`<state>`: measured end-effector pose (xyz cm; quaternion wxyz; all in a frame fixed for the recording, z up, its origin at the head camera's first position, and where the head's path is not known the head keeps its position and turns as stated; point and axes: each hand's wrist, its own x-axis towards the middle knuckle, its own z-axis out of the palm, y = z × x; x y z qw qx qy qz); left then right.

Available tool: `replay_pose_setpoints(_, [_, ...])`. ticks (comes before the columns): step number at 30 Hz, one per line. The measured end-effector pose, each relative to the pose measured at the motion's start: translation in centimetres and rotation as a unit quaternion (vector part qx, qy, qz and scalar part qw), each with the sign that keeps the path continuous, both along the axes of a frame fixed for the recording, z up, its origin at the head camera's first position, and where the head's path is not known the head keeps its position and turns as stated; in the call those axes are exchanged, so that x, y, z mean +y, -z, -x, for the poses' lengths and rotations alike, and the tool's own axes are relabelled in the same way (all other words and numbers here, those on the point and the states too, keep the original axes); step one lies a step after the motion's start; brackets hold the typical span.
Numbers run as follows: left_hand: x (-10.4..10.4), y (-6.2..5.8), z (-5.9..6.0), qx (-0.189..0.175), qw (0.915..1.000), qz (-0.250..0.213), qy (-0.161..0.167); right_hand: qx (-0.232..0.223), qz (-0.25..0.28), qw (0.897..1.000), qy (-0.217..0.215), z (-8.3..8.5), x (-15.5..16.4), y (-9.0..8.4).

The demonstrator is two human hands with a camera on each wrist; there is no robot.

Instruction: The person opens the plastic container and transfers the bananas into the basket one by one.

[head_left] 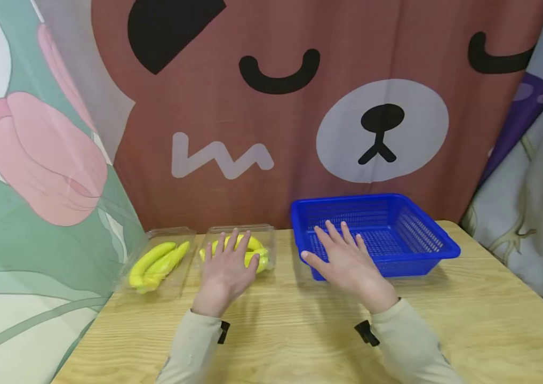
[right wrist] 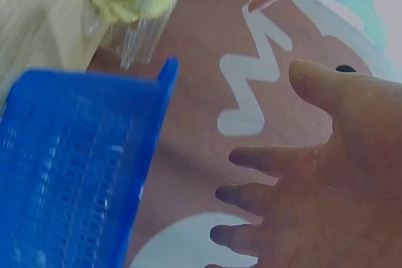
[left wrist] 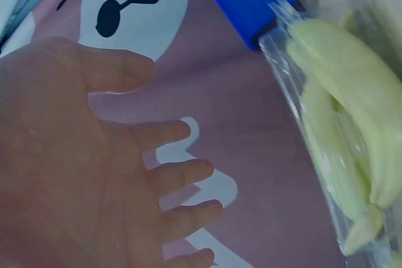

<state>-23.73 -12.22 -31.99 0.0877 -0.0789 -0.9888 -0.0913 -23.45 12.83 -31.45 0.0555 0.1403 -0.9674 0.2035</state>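
Note:
In the head view my left hand (head_left: 226, 272) is held up with fingers spread, overlapping a clear plastic box of bananas (head_left: 256, 245). Nothing is in its palm, as the left wrist view confirms. My right hand (head_left: 350, 266), also spread and holding nothing, overlaps the near left corner of a blue plastic basket (head_left: 408, 261). The basket has slotted walls and a mesh bottom, with nothing inside. A second clear box with bananas (head_left: 152, 266) lies at the left. In the left wrist view bananas (left wrist: 358, 86) show beside their clear plastic wall.
Everything stands on a light wooden table (head_left: 281, 341). Behind it hangs a brown curtain (head_left: 286, 122) with a bear face, close to the boxes and basket. A flowered curtain (head_left: 41, 160) borders the left side, and pale cloth (head_left: 540, 213) the right.

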Motion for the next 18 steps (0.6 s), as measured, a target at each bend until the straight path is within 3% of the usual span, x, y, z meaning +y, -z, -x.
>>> replay_pose_setpoints(18, [-5.2, 0.3, -0.7, -0.019, 0.9994, -0.005, -0.028, -0.007, 0.013, 0.999, -0.043, 0.9, -5.7, 0.2])
